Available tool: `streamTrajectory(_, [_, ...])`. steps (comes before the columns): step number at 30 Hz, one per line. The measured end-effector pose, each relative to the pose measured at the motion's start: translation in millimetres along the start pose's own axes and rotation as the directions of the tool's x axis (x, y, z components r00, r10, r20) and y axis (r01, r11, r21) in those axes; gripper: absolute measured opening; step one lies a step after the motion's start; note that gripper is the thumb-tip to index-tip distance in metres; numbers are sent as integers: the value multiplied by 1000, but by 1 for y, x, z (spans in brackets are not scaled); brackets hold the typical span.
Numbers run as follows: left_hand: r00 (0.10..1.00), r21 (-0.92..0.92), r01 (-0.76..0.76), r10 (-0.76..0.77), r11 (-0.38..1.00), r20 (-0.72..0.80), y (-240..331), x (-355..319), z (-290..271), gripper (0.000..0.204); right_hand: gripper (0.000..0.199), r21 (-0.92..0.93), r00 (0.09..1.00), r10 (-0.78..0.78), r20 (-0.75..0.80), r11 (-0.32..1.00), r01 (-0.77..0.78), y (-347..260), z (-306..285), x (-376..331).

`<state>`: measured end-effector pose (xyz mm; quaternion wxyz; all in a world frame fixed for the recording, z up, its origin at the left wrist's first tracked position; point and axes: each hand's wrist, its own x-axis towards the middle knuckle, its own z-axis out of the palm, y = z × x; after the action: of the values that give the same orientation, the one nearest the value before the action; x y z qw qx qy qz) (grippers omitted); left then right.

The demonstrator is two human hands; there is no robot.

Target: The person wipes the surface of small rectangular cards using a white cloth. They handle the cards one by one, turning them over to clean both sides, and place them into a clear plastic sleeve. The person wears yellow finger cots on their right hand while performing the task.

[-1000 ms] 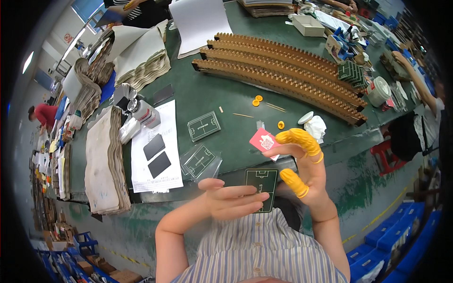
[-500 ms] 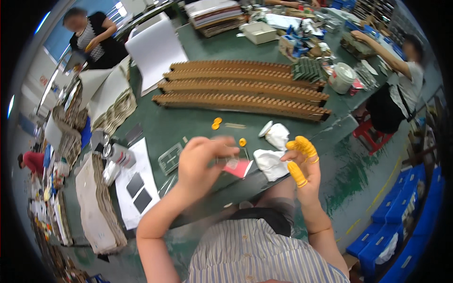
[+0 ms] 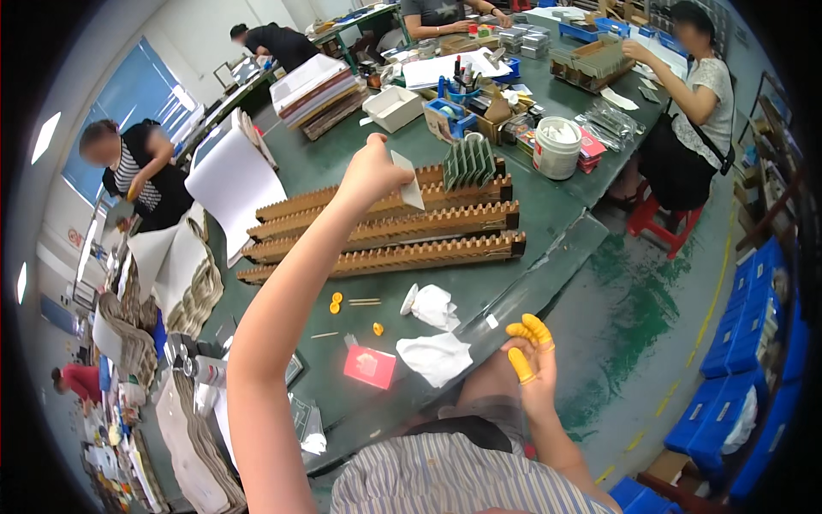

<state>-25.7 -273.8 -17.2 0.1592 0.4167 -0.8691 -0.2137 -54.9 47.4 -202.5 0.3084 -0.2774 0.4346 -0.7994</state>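
Beneath the left hand (image 3: 377,176), slotted wooden racks (image 3: 428,255) are partly hidden by its forearm (image 3: 291,295); green cards (image 3: 469,164) are stood just to its right. A pale, flat card (image 3: 409,183) is gripped there, tilted. The right hand (image 3: 533,355) is held with fingers parted.

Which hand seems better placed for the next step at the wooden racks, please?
Probably the left hand: it holds a card at the slotted wooden racks, while the right hand, in yellow finger cots, is well away from them.
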Motion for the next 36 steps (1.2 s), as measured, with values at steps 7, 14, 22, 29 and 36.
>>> streamTrajectory(7, [993,219,-24,-3,975,121,42,51,22,73,48,9,988,76,-132,997,-76,16,-25,-7])
streamTrajectory(14, [985,383,-86,22,920,168,40,72,39,56,47,20,981,84,-175,996,-82,14,-44,-4])
streamTrajectory(22, [982,429,-45,-39,902,187,47,74,49,39,48,15,981,20,-195,1000,-17,10,-51,1])
streamTrajectory(29, [996,486,-52,7,872,94,41,77,54,46,48,4,979,31,-203,1000,-31,8,-44,-2])
streamTrajectory(36, [904,594,-303,422,745,-69,48,4,7,36,44,-112,980,-19,-196,994,-3,-1,-31,-10])
